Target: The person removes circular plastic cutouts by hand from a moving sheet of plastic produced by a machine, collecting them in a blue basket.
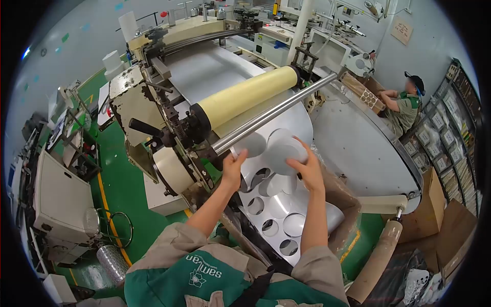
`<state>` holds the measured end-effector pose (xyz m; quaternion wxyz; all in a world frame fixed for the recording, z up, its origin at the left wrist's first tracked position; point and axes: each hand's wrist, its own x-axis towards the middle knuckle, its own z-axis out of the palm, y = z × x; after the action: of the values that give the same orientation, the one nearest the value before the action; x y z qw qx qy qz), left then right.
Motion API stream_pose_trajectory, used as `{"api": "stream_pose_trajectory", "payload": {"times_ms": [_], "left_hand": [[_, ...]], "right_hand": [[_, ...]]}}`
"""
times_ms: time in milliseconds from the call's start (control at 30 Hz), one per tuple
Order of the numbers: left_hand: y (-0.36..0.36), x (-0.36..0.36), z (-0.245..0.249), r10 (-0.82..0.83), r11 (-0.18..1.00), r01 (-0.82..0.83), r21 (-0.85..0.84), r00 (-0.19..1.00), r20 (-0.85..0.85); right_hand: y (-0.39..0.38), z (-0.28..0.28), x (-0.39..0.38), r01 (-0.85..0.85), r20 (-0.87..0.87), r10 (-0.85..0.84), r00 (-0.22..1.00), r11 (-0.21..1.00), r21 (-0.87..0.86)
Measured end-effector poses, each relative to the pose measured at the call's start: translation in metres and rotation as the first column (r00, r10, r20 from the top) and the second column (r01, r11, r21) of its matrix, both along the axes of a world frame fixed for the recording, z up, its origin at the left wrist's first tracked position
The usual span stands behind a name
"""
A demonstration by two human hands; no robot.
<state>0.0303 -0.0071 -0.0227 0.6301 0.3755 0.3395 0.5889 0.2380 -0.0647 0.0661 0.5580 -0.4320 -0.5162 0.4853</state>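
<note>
My left hand [233,170] pinches the edge of a grey round disc [252,145] with its thumb on top. My right hand [310,168] grips larger-looking pale round discs [282,156], which overlap one another. Both hands are above a glossy white sheet [280,209] with rows of round holes punched in it. The sheet comes down from under a steel bar [276,113] and a yellow roller [248,96] and hangs into a cardboard box [343,207]. More loose discs seem to lie on the sheet below my right hand.
A machine bed [209,66] carries a smooth sheet behind the roller. A black lever handle [144,127] juts out on the left. Another person [406,105] sits at the right, handling a box. A cardboard tube [376,261] leans at the lower right, beside open cartons.
</note>
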Motion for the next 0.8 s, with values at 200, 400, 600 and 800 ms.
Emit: {"api": "stream_pose_trajectory", "payload": {"times_ms": [200,400,600,800], "left_hand": [[-0.014,-0.021,-0.009,-0.316,0.944,0.330,-0.019,0.918,0.241],[0.005,-0.018,-0.040,-0.412,0.853,0.511,-0.103,0.783,0.466],[0.031,0.037,-0.012,-0.768,0.518,0.851,-0.086,0.507,0.391],[-0.002,0.039,-0.041,-0.719,0.399,0.899,-0.181,0.429,0.547]], "right_hand": [[0.057,-0.022,-0.017,-0.187,0.295,0.211,0.932,0.976,-0.109],[0.012,-0.048,0.053,0.004,0.024,0.000,1.000,0.990,-0.144],[0.029,-0.027,0.033,-0.351,0.945,-0.298,0.138,0.877,0.328],[-0.013,-0.146,0.088,-0.341,0.906,-0.416,0.076,0.843,0.416]]}}
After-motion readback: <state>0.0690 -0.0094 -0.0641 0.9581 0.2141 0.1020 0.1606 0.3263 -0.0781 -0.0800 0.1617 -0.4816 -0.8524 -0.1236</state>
